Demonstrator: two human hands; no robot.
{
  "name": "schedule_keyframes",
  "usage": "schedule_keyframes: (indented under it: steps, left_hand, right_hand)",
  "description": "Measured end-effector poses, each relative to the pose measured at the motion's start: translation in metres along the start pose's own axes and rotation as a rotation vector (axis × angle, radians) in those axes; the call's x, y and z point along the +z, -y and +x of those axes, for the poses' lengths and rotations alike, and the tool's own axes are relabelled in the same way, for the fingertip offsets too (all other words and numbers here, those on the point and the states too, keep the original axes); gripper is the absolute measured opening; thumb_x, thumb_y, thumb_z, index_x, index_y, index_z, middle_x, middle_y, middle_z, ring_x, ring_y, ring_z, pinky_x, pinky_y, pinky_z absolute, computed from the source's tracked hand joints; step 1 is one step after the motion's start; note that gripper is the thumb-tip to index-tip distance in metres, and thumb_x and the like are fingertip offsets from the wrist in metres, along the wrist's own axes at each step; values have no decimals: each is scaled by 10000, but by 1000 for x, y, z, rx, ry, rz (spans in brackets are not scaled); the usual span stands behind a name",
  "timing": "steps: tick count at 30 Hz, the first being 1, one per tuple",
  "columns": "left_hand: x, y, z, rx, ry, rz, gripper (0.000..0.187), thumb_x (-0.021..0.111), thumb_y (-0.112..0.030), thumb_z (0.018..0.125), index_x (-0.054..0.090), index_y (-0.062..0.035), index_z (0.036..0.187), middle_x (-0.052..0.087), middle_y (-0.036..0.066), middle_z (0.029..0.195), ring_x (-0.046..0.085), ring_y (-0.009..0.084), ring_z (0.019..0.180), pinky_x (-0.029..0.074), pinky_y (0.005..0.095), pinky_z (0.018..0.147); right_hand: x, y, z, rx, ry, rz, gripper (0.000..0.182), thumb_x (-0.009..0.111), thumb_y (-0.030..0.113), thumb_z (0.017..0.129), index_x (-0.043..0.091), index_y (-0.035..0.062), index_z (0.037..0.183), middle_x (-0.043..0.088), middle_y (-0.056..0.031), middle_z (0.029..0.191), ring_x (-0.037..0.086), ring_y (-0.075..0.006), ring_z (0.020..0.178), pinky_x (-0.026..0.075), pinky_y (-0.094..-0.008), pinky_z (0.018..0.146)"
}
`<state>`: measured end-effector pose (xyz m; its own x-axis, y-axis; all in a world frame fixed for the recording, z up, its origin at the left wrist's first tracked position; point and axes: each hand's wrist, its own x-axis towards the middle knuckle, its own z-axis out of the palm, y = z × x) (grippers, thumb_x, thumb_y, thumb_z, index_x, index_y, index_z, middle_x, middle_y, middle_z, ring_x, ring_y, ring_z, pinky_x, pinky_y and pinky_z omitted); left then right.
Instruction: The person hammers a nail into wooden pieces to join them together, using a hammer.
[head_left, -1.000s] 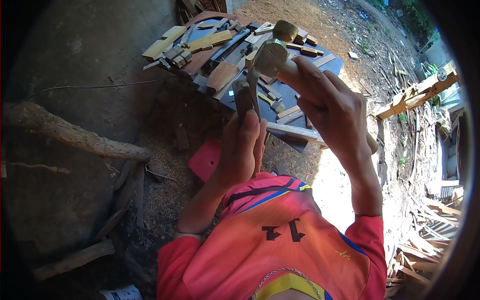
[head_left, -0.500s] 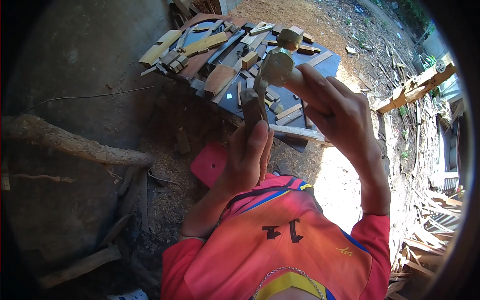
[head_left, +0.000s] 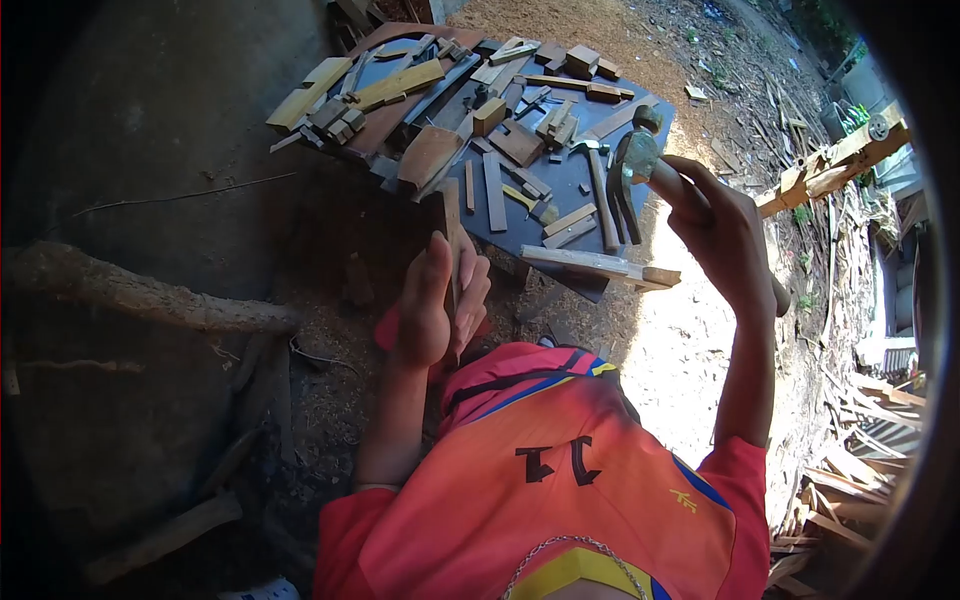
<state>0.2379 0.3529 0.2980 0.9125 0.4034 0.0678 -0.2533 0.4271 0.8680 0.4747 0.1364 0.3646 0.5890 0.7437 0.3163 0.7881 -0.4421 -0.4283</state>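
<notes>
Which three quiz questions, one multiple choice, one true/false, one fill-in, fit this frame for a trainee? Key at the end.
1. What does the right hand hold?
A) a saw
B) a hammer
C) a screwdriver

2. True or false: the hammer is apart from the wooden piece held in the left hand.

3. Fill in: a second hammer lies on the ____, among wood pieces.

Key: 1 B; 2 true; 3 table.
</notes>
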Motion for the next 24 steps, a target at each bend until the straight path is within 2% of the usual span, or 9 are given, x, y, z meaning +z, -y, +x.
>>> schedule_keyframes:
  steps: [3,6,7,10,11,15,21,24]
  left_hand:
    - [8,6,5,-26,17,-10,578,401,-646,1098,396,-115,870,352,-19,521,275,57,340,264,204,282]
    - [9,13,9,-32,59,-50,522,403,-578,1125,448,-99,923,400,-14,556,335,51,364,289,212,327]
    - [10,16,10,-39,64,-42,521,404,-576,1126,450,-97,925,402,-14,558,341,52,366,292,212,330]
    - [14,22,12,-47,80,5,537,403,-589,1121,442,-93,918,402,-10,560,334,54,364,300,210,324]
    - [17,23,12,-45,83,37,554,400,-607,1114,430,-94,907,398,-7,557,316,56,359,301,208,313]
    - [21,24,12,-68,103,0,577,402,-627,1105,420,-91,891,388,-3,550,296,63,354,299,208,297]
    - [20,27,12,-112,104,-84,584,403,-629,1104,420,-91,877,384,2,545,301,70,353,296,214,287]
    - [15,30,12,-118,91,-95,583,400,-628,1105,429,-87,892,384,2,549,316,73,356,295,214,288]
  right_hand:
    - [12,-2,-10,41,-7,71,538,779,6,834,651,193,1322,759,-142,925,755,-359,874,562,-436,762]
    - [23,-4,-15,118,25,296,548,762,-7,839,604,157,1337,757,-152,909,761,-350,879,561,-419,778]
    - [26,-4,-17,143,37,334,531,741,-8,849,557,123,1329,759,-146,913,765,-324,881,559,-398,799]
    - [37,3,-25,225,32,452,505,726,2,855,542,106,1313,762,-131,934,763,-299,888,558,-389,816]
    - [39,4,-27,255,57,519,484,725,12,859,545,92,1301,765,-126,959,761,-265,907,559,-383,824]
    - [48,6,-33,248,77,608,453,716,-2,858,561,75,1276,764,-131,977,761,-228,937,570,-366,848]
    - [52,12,-34,265,105,708,462,722,-3,858,567,56,1289,762,-140,1002,757,-209,994,580,-355,844]
    - [61,10,-36,258,77,712,438,740,54,887,576,53,1293,746,-141,1021,741,-191,948,578,-353,813]
